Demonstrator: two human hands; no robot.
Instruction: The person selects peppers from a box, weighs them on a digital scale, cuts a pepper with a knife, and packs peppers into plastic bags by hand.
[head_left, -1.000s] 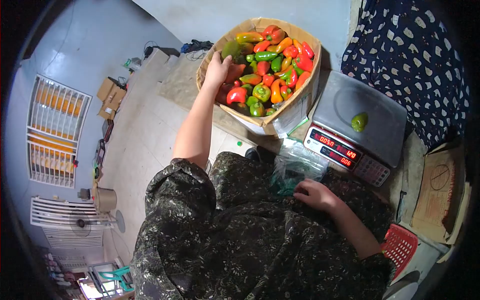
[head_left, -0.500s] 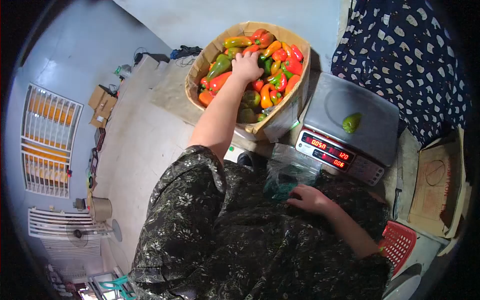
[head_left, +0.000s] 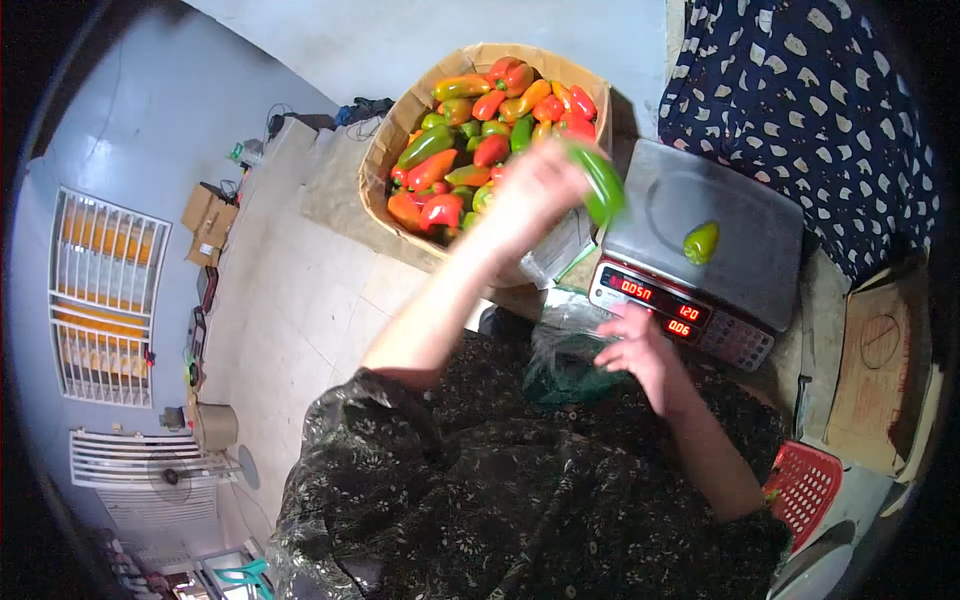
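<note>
My left hand (head_left: 545, 185), blurred by motion, grips a long green pepper (head_left: 602, 188) over the right rim of a basket (head_left: 375, 165). Red, orange and green peppers (head_left: 430, 155) fill that basket. My right hand (head_left: 640, 350) has its fingers spread, just in front of the display of a digital scale (head_left: 650, 200), with nothing seen in it. Below and left of those fingers, a clear and green plastic bag (head_left: 570, 365) lies at my lap. One small green pepper (head_left: 701, 243) rests on the scale's plate, and the red digits are lit.
Dark patterned cloth (head_left: 800, 110) hangs behind the scale. An open cardboard box (head_left: 870, 370) and a red plastic basket (head_left: 805, 490) stand at the right. Floor tiles (head_left: 310, 320) stretch to the left, with a fan (head_left: 170, 478) farther off.
My left hand has come out of the pepper basket, moving right with a green pepper. My right hand has risen from the bag toward the scale's display, its fingers spreading.
</note>
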